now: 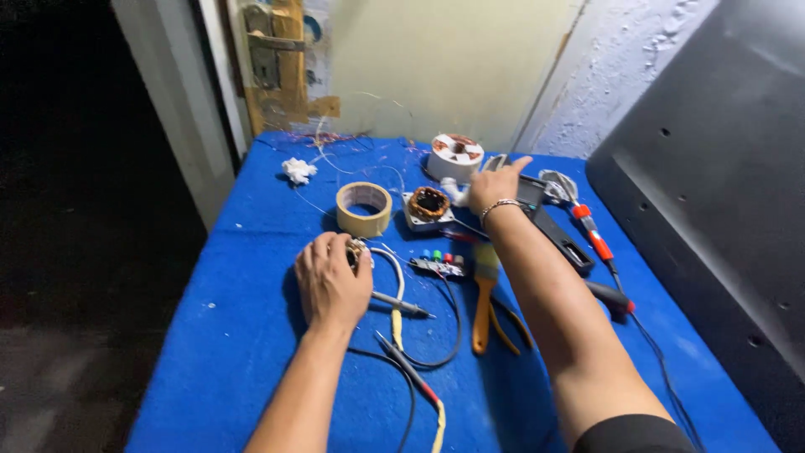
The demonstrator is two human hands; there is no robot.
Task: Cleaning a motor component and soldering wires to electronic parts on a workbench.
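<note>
The left hand (333, 281) rests palm down near the middle of a blue table (243, 335), fingers curled over a small metal part (359, 250) that peeks out at its 1 o'clock edge; how firmly it grips cannot be told. A white cable (396, 281) loops out from under this hand at 3 o'clock, and a probe (402, 305) lies just beside it, tip pointing to 3 o'clock.

The right hand (495, 186) reaches far up the table, fingers loosely together and bent down onto a dark flat object (532, 190); whether it is clamped on anything cannot be told. A bracelet (500, 205) circles its wrist.

At 9 o'clock of the right hand sits a small copper-wound motor stator (429, 205), and beyond that a roll of masking tape (364, 209). At its 11 o'clock stands a larger white wound coil (455, 155). At 4 o'clock lies an orange-handled screwdriver (590, 235). Orange-handled pliers (486, 310) lie between the forearms.
</note>
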